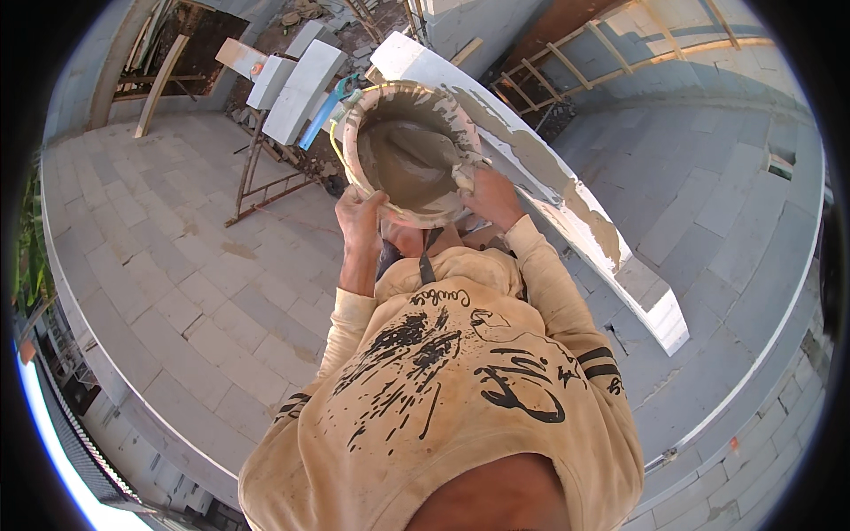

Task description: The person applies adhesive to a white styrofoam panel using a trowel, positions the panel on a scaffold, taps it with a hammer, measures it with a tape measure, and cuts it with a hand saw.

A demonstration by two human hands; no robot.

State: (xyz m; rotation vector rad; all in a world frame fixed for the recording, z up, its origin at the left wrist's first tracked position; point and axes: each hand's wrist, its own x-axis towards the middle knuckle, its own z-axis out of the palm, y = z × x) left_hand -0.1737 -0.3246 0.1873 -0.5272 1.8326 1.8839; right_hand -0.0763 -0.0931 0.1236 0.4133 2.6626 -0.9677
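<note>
A round pale bucket [351, 146] stands in front of me, tilted slightly, with wet grey mortar [398, 173] inside and smears round its wall. My left hand [359, 217] is closed on its near left rim, thumb on top. At the near right rim, my right hand [492, 196] is closed round what looks like the mortar-coated handle of a trowel [462, 175]. Its blade appears sunk in the mortar and cannot be made out clearly. A thin yellowish bail runs along the bucket's left side.
To the right runs a low white block wall [540, 168] with mortar along its top. Pale blocks [305, 88] and a blue tool [319, 121] sit beyond the bucket on the left, by a rusty metal stand [266, 188]. A wooden ladder-like frame [602, 55] lies at back right.
</note>
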